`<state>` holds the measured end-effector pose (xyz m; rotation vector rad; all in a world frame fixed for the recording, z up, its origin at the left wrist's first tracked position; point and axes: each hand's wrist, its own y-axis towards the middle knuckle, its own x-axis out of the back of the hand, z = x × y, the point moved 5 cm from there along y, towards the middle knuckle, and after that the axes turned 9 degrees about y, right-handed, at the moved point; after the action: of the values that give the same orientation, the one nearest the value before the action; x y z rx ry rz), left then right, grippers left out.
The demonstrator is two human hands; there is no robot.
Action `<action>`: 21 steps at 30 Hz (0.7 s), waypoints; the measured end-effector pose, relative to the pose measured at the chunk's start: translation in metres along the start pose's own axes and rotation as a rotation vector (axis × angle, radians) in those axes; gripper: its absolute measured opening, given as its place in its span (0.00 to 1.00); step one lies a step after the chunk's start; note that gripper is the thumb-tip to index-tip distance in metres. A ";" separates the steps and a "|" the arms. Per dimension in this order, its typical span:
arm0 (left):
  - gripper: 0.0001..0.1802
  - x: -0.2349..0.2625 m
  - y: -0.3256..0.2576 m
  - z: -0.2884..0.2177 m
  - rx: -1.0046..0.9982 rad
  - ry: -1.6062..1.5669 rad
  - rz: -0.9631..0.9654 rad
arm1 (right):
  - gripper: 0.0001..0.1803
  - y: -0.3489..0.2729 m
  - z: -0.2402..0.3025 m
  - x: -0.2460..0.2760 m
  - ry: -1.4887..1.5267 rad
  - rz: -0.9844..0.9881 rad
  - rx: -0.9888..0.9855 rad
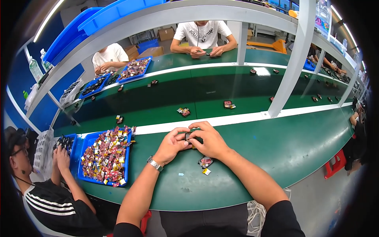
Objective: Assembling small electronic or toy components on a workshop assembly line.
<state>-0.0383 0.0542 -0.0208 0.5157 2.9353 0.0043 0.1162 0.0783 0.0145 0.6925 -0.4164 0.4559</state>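
Note:
My left hand (170,147) and my right hand (212,141) meet above the green bench top, a watch on my left wrist. Pinched between their fingers is a small dark casing (188,136), mostly covered by the fingertips, so its details do not show. Below my right hand, a small dark circuit assembly (205,161) lies on the bench with a silver and yellow battery cell (206,171) beside it. Left of my left hand, a blue tray (81,168) is heaped with similar small parts (106,156), some hanging over its right rim.
Beyond the bench's white edge runs a green conveyor (221,87) carrying scattered assemblies (229,104). A grey metal post (292,59) rises at the right. Co-workers sit at the left (47,201) and across (203,37). A small pale blue scrap (181,174) lies near me.

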 end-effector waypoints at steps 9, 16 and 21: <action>0.18 -0.001 0.002 0.000 0.030 0.039 -0.033 | 0.04 -0.004 0.004 0.003 0.044 0.004 0.054; 0.17 0.001 0.003 0.002 0.011 -0.018 -0.045 | 0.06 -0.006 0.003 -0.005 0.026 -0.167 0.028; 0.16 0.005 0.002 0.005 0.007 -0.024 -0.041 | 0.06 -0.006 0.004 -0.007 0.105 -0.149 0.011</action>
<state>-0.0414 0.0573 -0.0265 0.4528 2.9228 -0.0163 0.1127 0.0696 0.0105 0.7016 -0.2614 0.3525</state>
